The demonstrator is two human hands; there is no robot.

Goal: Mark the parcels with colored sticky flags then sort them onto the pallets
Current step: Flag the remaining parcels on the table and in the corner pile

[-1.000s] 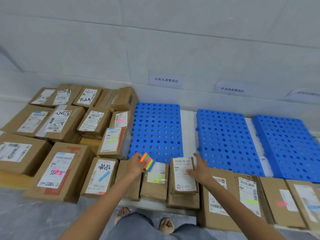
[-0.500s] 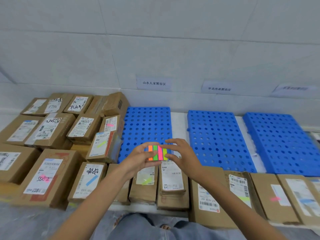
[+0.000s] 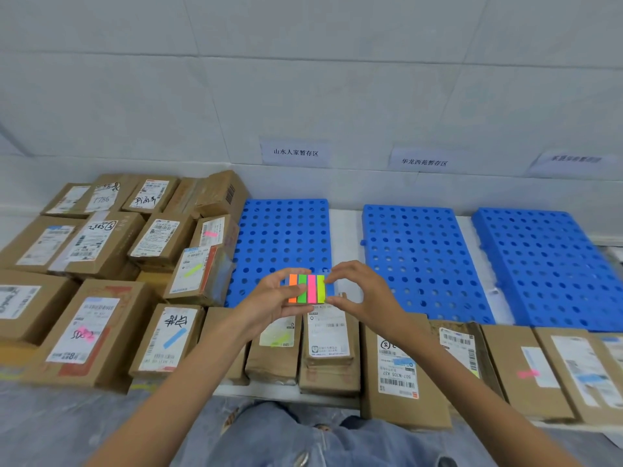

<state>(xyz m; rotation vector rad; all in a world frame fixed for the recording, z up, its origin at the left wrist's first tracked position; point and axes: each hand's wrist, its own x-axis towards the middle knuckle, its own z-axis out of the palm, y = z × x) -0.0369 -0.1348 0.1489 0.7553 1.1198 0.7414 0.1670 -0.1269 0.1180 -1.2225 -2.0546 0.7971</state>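
Sticky flags (image 3: 306, 288), a pad of orange, green, pink and yellow strips, are held in the air over the near edge of the leftmost blue pallet (image 3: 283, 230). The left hand (image 3: 269, 303) grips the pad's left side. Fingers of the right hand (image 3: 364, 298) pinch its right edge by the yellow strip. Risk: two strips may lift together, or the wrong colour may come away, mis-marking the unflagged parcel (image 3: 328, 335) below.

Before you, a low white platform (image 3: 345, 230) carries the left pallet (image 3: 283, 237), middle pallet (image 3: 414, 257) and right pallet (image 3: 553, 264), blue and perforated, side by side. A row of parcels (image 3: 397, 365) lines its near edge. Stacked parcels (image 3: 101, 244) crowd its left.
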